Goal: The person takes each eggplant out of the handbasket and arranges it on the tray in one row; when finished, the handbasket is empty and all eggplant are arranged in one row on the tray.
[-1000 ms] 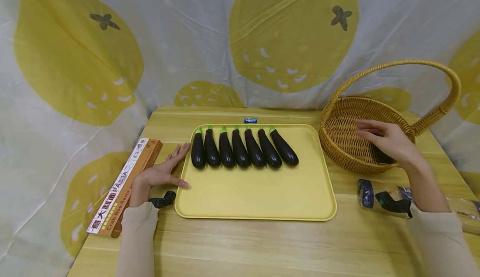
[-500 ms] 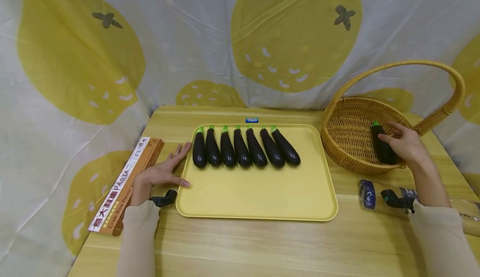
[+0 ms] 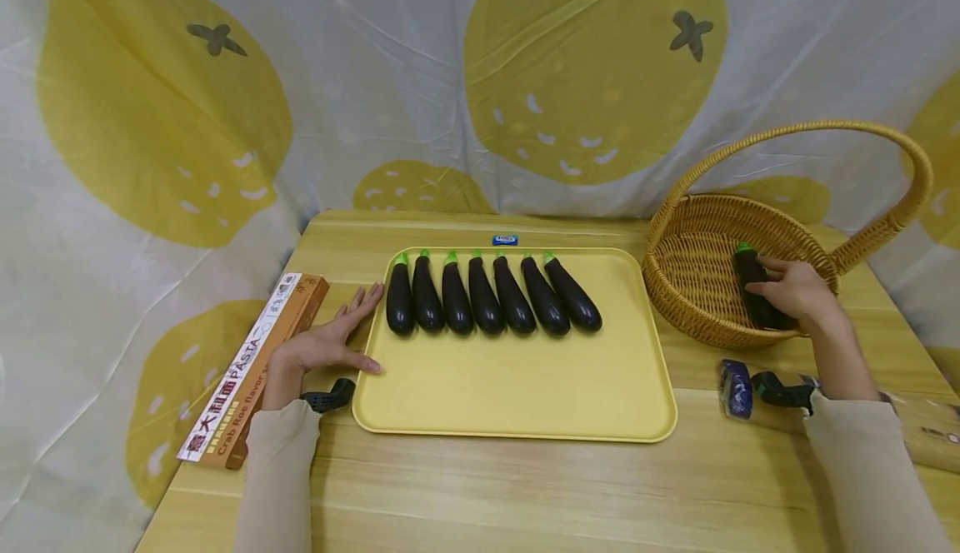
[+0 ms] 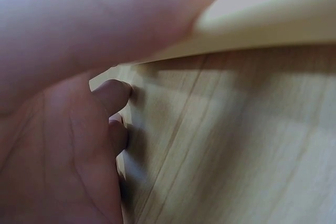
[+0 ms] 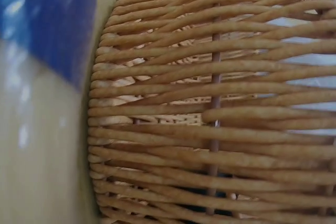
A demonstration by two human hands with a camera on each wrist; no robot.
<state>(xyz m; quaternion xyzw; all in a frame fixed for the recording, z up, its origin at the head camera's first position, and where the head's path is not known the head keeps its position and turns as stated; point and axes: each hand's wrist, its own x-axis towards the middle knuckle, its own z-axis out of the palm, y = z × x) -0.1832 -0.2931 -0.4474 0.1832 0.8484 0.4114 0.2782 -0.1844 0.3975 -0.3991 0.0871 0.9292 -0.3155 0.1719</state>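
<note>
In the head view, my right hand reaches into a wicker basket and holds a dark eggplant with a green stem end. Thumb and fingers lie about its upper side, and the hand covers part of it. The right wrist view has only the basket's woven outer wall close up. Across the table, my left hand rests with spread fingers against the left rim of a yellow tray. Several eggplants lie side by side along the tray's far part, stems away from me.
A pasta box lies left of my left hand. A clear packet with a blue end lies under my right forearm, in front of the basket. Behind the tray is a small blue packet. The basket's tall handle arches above it.
My right hand has come down onto the eggplant in the basket. Over the last half second, hand and eggplant have shifted slightly left. My left hand stays at the tray's rim.
</note>
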